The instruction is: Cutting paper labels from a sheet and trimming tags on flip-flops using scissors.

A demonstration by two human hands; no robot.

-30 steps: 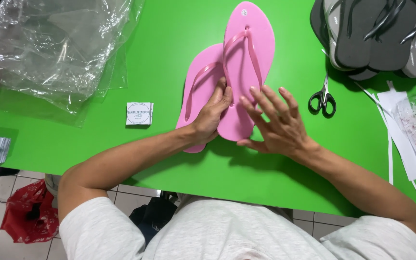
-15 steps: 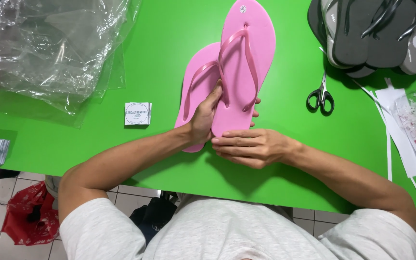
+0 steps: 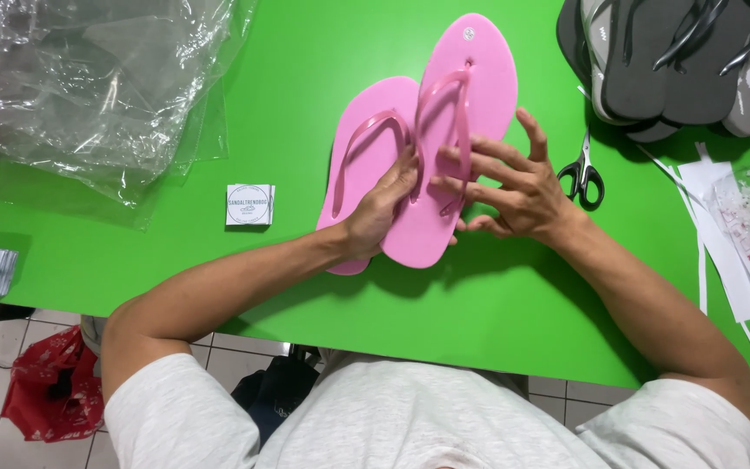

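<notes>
We see our left hand (image 3: 379, 208) pinching the near edge of the top sandal (image 3: 457, 148), thumb over it. Our right hand (image 3: 514, 187) lies open, fingers spread on its strap (image 3: 462, 130), gripping nothing. The second sandal (image 3: 366, 165) sits under and just left of the grip, soles overlapping. Judged so far: the pair is stacked, not bagged. Scissors (image 3: 582, 176) lie right of the grip, a label (image 3: 250, 204) left, plastic bags (image 3: 88, 87) far left, grey sandals (image 3: 679, 61) beyond.
</notes>
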